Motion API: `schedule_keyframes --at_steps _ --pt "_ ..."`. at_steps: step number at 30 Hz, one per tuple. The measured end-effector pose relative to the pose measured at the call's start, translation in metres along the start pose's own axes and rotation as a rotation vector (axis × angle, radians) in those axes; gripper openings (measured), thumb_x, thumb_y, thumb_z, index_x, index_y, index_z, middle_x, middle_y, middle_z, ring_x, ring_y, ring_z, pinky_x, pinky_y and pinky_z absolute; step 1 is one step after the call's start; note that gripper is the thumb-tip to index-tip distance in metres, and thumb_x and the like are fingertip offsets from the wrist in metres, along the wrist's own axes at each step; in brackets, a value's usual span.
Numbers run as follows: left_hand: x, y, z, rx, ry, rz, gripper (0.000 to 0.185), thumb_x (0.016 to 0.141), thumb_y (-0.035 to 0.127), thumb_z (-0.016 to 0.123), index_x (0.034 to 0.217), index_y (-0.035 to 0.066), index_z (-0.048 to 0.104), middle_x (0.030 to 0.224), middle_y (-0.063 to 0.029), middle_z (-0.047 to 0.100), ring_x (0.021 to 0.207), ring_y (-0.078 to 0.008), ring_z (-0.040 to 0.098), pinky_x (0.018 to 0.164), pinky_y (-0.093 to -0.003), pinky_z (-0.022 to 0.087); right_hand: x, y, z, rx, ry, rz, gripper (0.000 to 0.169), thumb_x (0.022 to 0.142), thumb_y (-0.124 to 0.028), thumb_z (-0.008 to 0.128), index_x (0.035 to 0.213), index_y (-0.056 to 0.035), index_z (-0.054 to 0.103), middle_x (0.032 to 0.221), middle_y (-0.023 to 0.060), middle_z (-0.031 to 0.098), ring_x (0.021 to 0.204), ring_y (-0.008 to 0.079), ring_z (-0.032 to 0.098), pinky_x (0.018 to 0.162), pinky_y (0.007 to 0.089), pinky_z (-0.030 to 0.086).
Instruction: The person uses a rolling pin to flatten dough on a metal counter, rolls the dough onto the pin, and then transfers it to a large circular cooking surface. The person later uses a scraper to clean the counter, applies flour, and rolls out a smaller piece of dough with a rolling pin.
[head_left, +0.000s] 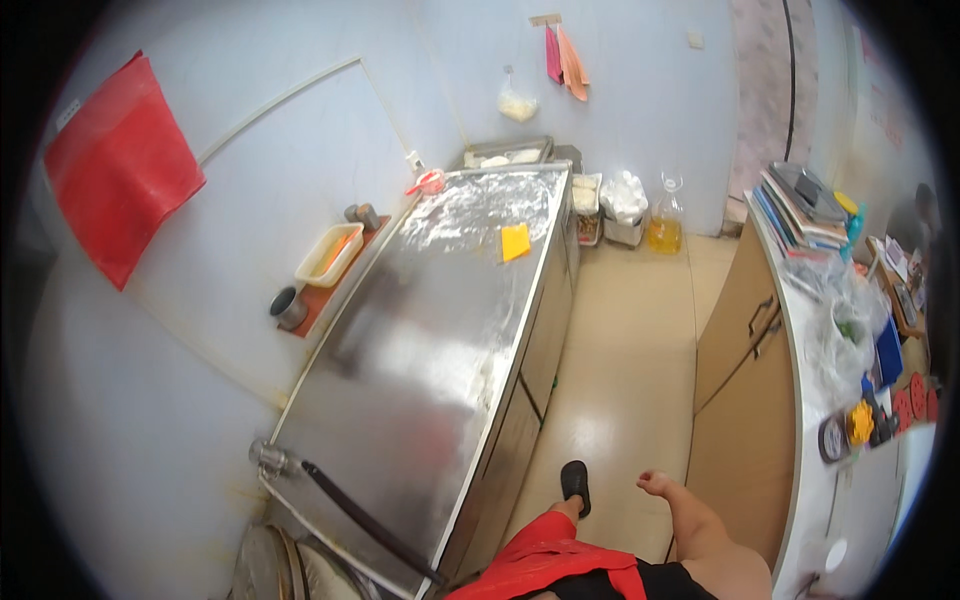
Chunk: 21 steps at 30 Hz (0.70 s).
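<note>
My right hand (655, 483) hangs over the tiled floor, between the steel table and the wooden cabinet, and touches nothing; its fingers look loosely curled, and I see nothing in them. My left hand is out of view. On my left stands the stainless steel worktable (360, 330), its far end dusted with white flour (457, 210). A yellow dough scraper (515, 242) lies near the edge of the flour. A red-handled strainer or scoop (429, 182) rests at the far left corner. A dark curved bar (367, 517) crosses the near end of the table.
The wooden cabinet (742, 360) on my right carries folders, plastic bags (840, 345) and a dark-lidded jar (833, 439). An oil jug (665, 225) and a white bin (622, 229) stand on the floor ahead. A wall shelf (319, 307) holds a plastic tray and metal cups.
</note>
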<state>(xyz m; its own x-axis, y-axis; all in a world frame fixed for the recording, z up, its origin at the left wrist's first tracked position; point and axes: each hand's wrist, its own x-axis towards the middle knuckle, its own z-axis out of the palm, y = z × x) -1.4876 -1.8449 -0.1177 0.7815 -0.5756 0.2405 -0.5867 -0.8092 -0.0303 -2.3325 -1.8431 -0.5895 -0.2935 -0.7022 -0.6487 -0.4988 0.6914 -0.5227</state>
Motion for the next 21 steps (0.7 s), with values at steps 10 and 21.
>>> schedule_keyframes --at_steps 10,21 --pt "-0.026 0.469 0.140 -0.143 -0.231 0.544 0.062 0.084 0.021 0.069 0.139 0.004 0.047 0.137 -0.0193 0.052 0.130 -0.0354 0.048 0.107 -0.0448 0.040 0.116 -0.104 -0.247 0.078 0.100 -0.120 0.044 0.090 -0.036 0.064 0.123 -0.0066 0.063 0.115 0.0136 0.069 0.103 0.0255 0.066 0.090 0.0362 0.052" --pt "-0.111 1.024 0.108 -0.852 -0.549 0.820 0.061 0.085 0.020 0.069 0.138 0.002 0.047 0.095 -0.0125 0.069 0.076 -0.0193 0.066 0.068 -0.0340 0.053 0.224 0.058 -0.330 0.216 -0.005 0.438 0.026 0.094 -0.030 0.060 0.105 -0.0067 0.062 0.095 0.0051 0.065 0.083 0.0175 0.061 0.073 0.0341 0.050"
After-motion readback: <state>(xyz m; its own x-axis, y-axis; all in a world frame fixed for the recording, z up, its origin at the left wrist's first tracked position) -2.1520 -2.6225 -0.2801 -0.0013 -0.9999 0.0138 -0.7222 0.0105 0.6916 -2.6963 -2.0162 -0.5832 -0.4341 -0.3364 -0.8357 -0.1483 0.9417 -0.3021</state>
